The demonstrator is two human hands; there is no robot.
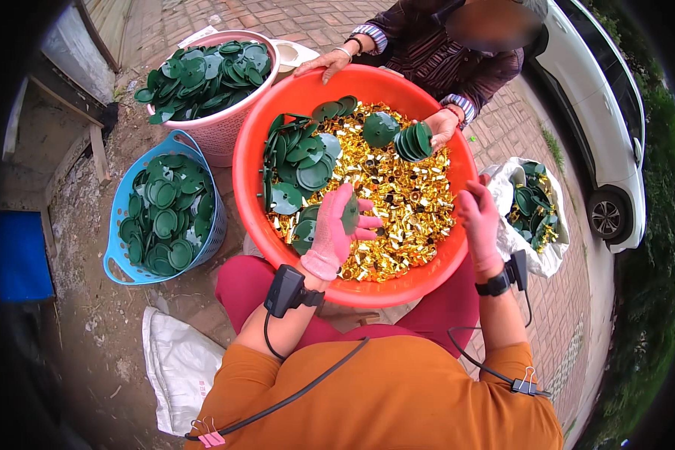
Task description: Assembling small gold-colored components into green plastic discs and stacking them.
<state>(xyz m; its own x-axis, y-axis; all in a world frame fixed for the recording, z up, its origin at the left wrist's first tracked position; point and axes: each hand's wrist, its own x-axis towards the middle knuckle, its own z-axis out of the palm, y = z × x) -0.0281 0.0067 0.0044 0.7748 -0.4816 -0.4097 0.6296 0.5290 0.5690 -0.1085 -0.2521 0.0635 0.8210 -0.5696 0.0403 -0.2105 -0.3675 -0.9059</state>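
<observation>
In a pink glove, my left hand [333, 234] holds a thin green plastic disc [350, 214] between thumb and fingers, above the near left part of a large red basin [249, 202]. Small shiny gold pieces [397, 232] fill most of the basin. Green discs [313, 174] are heaped along its left side. My right hand [480, 225], also gloved in pink, is at the basin's right rim with its fingers drawn together; whatever they pinch, if anything, is too small to make out. Across from me, another person's hand [444, 127] holds a stack of green discs [413, 142].
A pink basket [210, 139] and a blue basket [116, 244], both full of green discs, stand to the left. On the right sits a white sack [540, 259] with discs and gold pieces. A white bag [174, 352] lies near left; a white car [604, 112] is parked at right.
</observation>
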